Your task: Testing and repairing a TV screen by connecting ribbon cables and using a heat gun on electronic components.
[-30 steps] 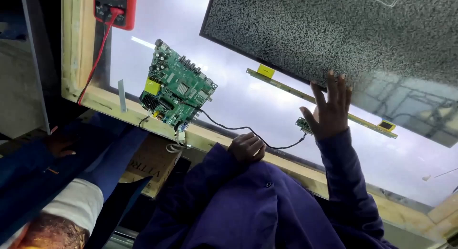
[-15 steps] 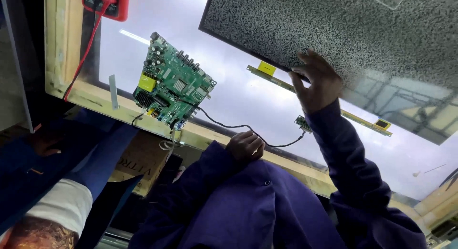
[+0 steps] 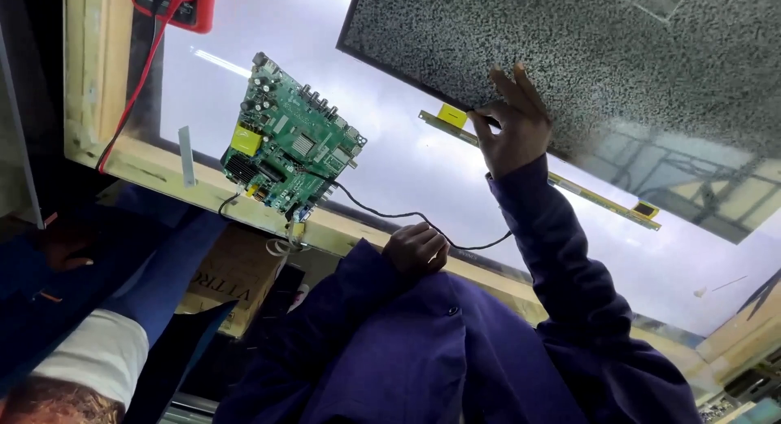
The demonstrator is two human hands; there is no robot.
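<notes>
A green circuit board (image 3: 289,143) lies on a pale glass tabletop (image 3: 407,156), near its wooden frame (image 3: 154,168). A thin black cable (image 3: 382,213) runs from the board past my left hand (image 3: 416,249), which is curled in a fist at the frame's edge. My right hand (image 3: 508,127) reaches up, its fingertips pinched on the lower edge of a large dark speckled panel (image 3: 586,58). Beside those fingers a narrow strip board with yellow tags (image 3: 598,198) lies along the panel's edge.
A red meter (image 3: 175,1) sits at the top left, its red lead (image 3: 134,95) trailing down over the frame. A small white strip (image 3: 187,156) lies by the board. A cardboard box (image 3: 232,278) stands under the table. Another person's blue sleeve (image 3: 73,261) is at left.
My right hand has moved up and left from the strip board to the panel's edge and its spread fingers have closed there. My left fist stayed put.
</notes>
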